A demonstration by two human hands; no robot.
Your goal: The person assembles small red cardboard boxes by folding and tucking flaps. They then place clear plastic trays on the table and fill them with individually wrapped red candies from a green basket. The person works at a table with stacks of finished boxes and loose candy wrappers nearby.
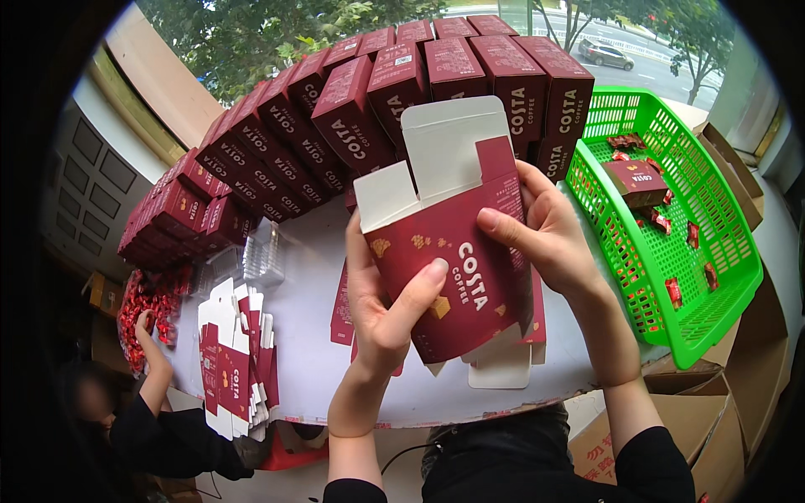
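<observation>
Your left hand (381, 314) comes up from the lower edge with the forearm nearly vertical, its grip closed on the dark red carton (453, 251): thumb pressed across the front panel, fingers wrapped behind the left edge. Your right hand (545, 230) reaches in from the right with the wrist bent, fingers curled over the carton's right side and its grip shut on that edge. You hold the carton tilted above the white table (310, 335), its white top flaps standing open. Behind it, finished red boxes (377, 92) lie in rows. The green basket (721, 285) to your right holds small red sweets and one box. Flat cartons (235, 369) lie stacked at your left, near another person's hand (144, 323).
</observation>
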